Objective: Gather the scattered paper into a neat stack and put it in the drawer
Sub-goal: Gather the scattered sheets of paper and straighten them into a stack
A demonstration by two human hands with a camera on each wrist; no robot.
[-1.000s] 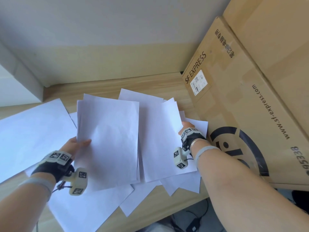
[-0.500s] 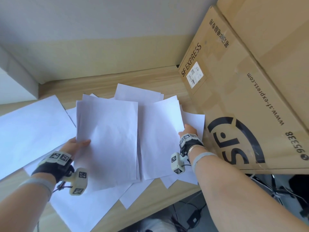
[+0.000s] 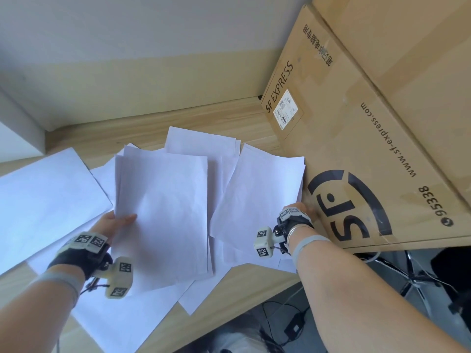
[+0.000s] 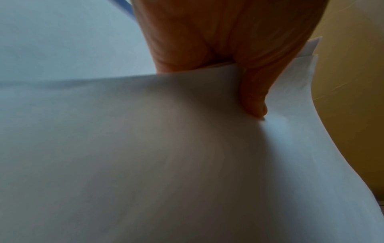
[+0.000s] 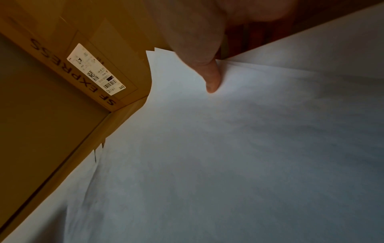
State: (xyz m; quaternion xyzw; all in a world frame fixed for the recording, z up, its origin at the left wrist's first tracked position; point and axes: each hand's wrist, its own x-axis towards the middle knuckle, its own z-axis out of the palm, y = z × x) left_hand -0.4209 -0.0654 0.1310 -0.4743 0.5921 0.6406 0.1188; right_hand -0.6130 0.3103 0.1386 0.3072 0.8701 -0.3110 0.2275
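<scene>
Several white sheets lie spread over the wooden desk point(image 3: 198, 121). My left hand point(image 3: 114, 222) pinches the left edge of a small stack of sheets point(image 3: 165, 212), thumb on top; the left wrist view shows the thumb point(image 4: 253, 92) pressing on that paper point(image 4: 166, 164). My right hand point(image 3: 293, 212) pinches the right edge of another few sheets point(image 3: 260, 200), lifted beside the cardboard box; its thumb point(image 5: 209, 77) lies on the paper point(image 5: 228, 156). More loose sheets point(image 3: 38, 200) lie left and underneath point(image 3: 122, 317). No drawer is in view.
A large SF Express cardboard box point(image 3: 369, 149) stands on the desk's right end, close against my right hand. A white wall block point(image 3: 17, 133) is at the far left. Below the desk's front edge are cables point(image 3: 293, 324) and a chair base point(image 3: 418, 276).
My right hand has taken hold of a few sheets at the right and lifted them up beside the box. The left hand keeps its hold on its stack.
</scene>
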